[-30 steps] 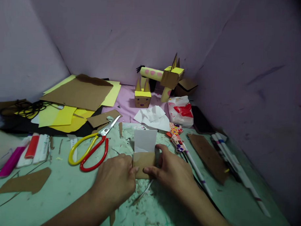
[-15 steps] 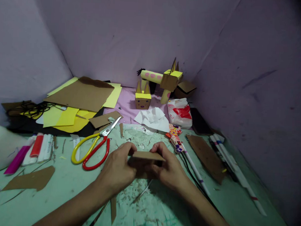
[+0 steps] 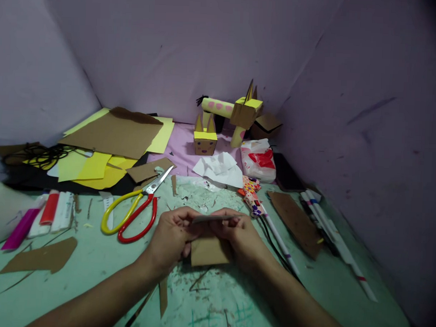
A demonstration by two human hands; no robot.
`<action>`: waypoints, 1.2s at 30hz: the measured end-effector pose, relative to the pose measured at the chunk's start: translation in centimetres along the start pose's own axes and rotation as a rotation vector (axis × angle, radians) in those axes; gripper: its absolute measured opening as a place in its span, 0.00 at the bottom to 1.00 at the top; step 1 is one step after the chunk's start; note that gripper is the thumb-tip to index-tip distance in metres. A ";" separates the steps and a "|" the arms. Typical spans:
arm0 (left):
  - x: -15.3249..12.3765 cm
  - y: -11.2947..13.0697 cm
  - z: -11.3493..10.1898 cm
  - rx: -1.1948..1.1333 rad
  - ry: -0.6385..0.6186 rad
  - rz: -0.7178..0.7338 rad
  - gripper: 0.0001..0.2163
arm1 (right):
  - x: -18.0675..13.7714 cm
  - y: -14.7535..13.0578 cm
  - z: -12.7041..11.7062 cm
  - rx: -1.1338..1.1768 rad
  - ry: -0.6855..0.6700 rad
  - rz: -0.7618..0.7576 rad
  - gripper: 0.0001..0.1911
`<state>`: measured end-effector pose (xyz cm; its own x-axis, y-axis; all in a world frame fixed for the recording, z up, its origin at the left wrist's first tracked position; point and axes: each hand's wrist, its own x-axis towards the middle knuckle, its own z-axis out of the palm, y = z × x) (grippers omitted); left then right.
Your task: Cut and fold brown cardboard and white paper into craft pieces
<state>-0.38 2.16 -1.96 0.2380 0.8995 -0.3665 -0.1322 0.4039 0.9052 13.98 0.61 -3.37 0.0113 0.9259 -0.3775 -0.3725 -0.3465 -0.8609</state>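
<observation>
Between my two hands is a folded piece of cardboard (image 3: 211,252), held above the green table (image 3: 102,283). One panel hangs down facing me; the upper panel shows almost edge-on. My left hand (image 3: 174,236) grips its left side with curled fingers. On the right side, my right hand (image 3: 239,233) pinches it, the fingertips partly hidden behind the panel. Scissors (image 3: 150,197) with one yellow and one red handle lie half open to the left of my left hand. A thin cardboard strip (image 3: 163,297) rests below my left wrist.
A small cardboard box with pointed ears (image 3: 205,143) and a yellow tube animal (image 3: 220,108) stand at the back. Crumpled white paper (image 3: 219,168) and a tissue pack (image 3: 259,160) lie before them. Cardboard sheets (image 3: 115,133) are left; markers (image 3: 335,236) lie right.
The cardboard has tilted in my hands, so its lower panel now faces me and its upper panel looks thinner. Both hands have shifted their grip slightly. The view has moved a little.
</observation>
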 end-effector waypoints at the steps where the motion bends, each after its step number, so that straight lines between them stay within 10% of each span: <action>1: 0.1 0.0 -0.1 -0.020 0.012 -0.012 0.07 | 0.0 -0.2 -0.1 0.028 -0.044 0.013 0.10; 8: 0.2 0.8 -1.1 0.006 0.006 0.042 0.04 | -0.6 -2.1 -1.1 0.235 -0.253 0.305 0.17; 17: -0.2 1.4 -1.1 0.236 -0.107 0.161 0.07 | -1.0 -1.2 -0.6 0.024 -0.426 0.277 0.15; 24: -0.1 2.9 -3.2 0.079 -0.473 -0.019 0.13 | -0.8 -1.1 -1.0 0.021 -0.389 0.182 0.19; 28: -0.1 2.8 -2.8 0.020 -0.424 -0.021 0.23 | -0.7 -0.8 -0.7 0.057 -0.214 0.026 0.17; 36: -1.2 2.5 -1.0 0.658 -0.182 0.298 0.04 | -0.9 -0.8 -0.3 -0.192 -0.133 -0.202 0.12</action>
<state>-1.99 2.30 0.52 0.4450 0.8904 -0.0955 0.3735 -0.0876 0.9235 14.52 0.00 -2.41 -0.0590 0.9861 -0.1552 -0.1930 -0.1638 -0.9674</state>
